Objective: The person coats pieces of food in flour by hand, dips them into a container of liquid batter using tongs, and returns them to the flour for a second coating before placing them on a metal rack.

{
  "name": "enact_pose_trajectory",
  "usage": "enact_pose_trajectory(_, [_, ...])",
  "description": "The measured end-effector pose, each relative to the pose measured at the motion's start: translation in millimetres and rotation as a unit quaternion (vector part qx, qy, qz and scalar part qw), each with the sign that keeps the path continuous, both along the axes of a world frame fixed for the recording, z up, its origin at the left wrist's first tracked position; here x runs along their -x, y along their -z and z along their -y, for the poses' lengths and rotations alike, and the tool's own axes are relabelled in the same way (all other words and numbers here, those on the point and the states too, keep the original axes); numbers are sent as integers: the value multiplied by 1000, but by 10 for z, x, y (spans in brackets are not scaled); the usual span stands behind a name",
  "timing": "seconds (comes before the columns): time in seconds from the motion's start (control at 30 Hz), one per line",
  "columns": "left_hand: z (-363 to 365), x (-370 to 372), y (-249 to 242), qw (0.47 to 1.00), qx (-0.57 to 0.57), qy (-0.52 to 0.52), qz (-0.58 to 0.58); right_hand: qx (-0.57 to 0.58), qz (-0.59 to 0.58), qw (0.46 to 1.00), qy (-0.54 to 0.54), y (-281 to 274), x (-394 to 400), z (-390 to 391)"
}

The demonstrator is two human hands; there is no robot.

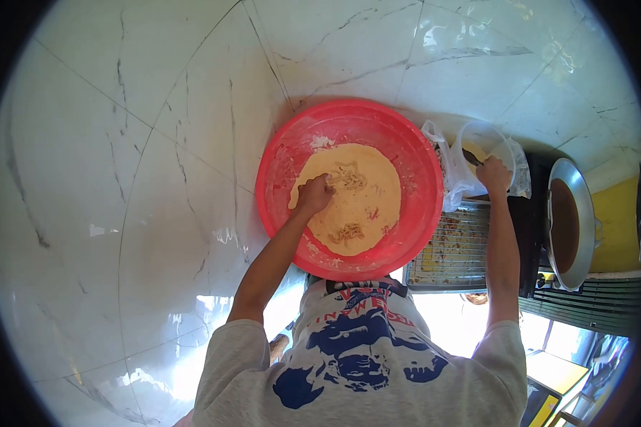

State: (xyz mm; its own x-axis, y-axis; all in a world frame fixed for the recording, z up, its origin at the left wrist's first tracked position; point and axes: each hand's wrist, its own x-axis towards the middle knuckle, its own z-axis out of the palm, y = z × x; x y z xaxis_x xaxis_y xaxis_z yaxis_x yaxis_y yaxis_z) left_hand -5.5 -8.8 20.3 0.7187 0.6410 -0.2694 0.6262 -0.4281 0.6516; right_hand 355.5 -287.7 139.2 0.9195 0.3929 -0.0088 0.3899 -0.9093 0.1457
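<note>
My left hand (315, 193) is over a large red basin (421, 171), its fingers curled together just above pale yellow flour-like powder (356, 213). Whatever it may hold is hidden. Thin tan strips (350, 232) lie on the powder in two patches, one right by my fingertips. Off to the right, my right hand (494, 175) is closed around the dark handle of a utensil (470, 156). The utensil reaches into a clear plastic tub (486, 132) with something yellowish inside; its working end is hard to make out.
A clear plastic bag (449, 160) sits between basin and tub. Below them is a wire rack on a metal tray (449, 245) with crumbs. Farther right stands a wide metal pan (585, 220) of brown liquid. Marble-patterned tiles (185, 142) extend behind and left.
</note>
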Motion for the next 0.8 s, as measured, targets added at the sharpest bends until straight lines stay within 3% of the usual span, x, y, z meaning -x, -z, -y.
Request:
enact_pose_trajectory(0.37, [-51, 41, 104, 1000, 17, 8, 1, -165, 78, 983, 13, -453, 164, 100])
enact_pose_trajectory(0.8, [-1, 43, 84, 1000, 12, 4, 8, -133, 57, 989, -39, -498, 74, 288])
